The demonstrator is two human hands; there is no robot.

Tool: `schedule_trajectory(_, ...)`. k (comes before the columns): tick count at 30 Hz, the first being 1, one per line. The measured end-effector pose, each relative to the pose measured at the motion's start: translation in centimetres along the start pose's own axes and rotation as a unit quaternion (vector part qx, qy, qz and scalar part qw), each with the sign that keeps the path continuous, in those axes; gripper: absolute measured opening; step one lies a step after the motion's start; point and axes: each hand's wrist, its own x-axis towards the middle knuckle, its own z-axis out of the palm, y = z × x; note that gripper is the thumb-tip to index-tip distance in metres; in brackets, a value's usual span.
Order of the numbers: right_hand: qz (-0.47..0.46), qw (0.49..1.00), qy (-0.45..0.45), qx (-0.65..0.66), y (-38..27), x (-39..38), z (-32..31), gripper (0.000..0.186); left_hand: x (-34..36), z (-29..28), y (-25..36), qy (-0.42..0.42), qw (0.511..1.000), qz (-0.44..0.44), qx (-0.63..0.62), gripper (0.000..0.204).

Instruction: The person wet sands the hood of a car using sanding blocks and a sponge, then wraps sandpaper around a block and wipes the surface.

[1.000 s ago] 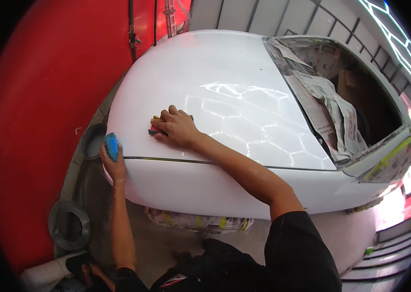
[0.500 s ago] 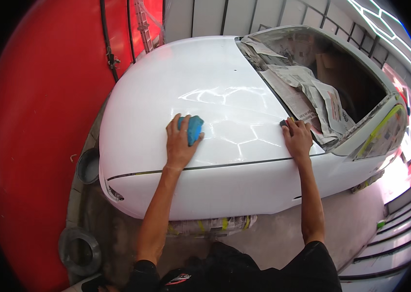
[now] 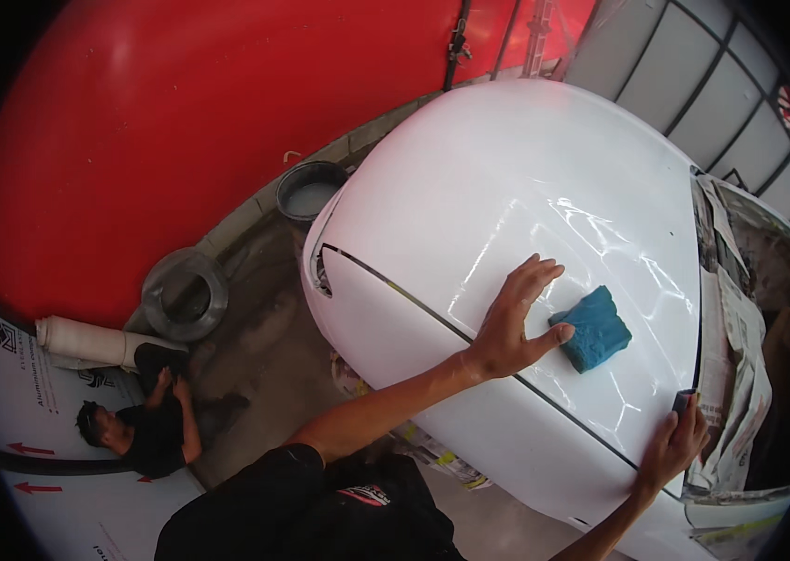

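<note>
A blue sponge (image 3: pixel 593 329) lies on the wet, glossy white car hood (image 3: pixel 526 140). Beside it, my left hand (image 3: pixel 517 323) has its fingers stretched out over the hood, and only the thumb tip meets the sponge's near edge. My right hand (image 3: pixel 677 447) rests at the hood's rear edge by the windscreen opening, its fingers closed round a small dark block (image 3: pixel 683 400), possibly a sanding block. Most of that block is hidden by the fingers.
Newspaper (image 3: pixel 730 374) covers the windscreen opening. Beyond the car's front stand a dark bucket (image 3: pixel 309 192) of liquid and a grey ring-shaped tub (image 3: pixel 185 294), along a red wall (image 3: pixel 133 140). Another person (image 3: pixel 152 425) in dark clothes is at the lower left, near a rolled sheet (image 3: pixel 91 344).
The view has turned left, bringing the other person into sight. My left hand has let go of the sponge, which now lies on the hood. My right hand keeps its hold on the dark block.
</note>
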Motion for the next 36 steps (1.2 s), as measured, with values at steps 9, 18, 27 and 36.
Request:
schedule_trajectory(9, 0.193, 0.584, -0.089, 0.784, -15.3, 2.7, 1.4, 0.078, 0.8, -3.6, 4.4, -0.167, 0.970, -0.038, -0.170, 0.081)
schedule_trajectory(18, 0.377, 0.180, -0.259, 0.871, -42.8, -1.3, 6.0, 0.073, -2.2, -21.9, -2.5, -0.252, 0.759, -0.299, -0.520, 0.066)
schedule_trajectory(27, 0.284, 0.022, -0.338, 0.897, -52.5, -3.7, 11.6, 0.099, -2.4, -31.4, -6.0, -0.140, 0.761, -0.274, -0.572, 0.073)
schedule_trajectory(36, 0.190, 0.837, -0.117, 0.500, -46.3, 0.0, 8.7, 0.042, 5.3, -35.1, -12.1, -0.009, 0.990, -0.047, 0.133, 0.066)
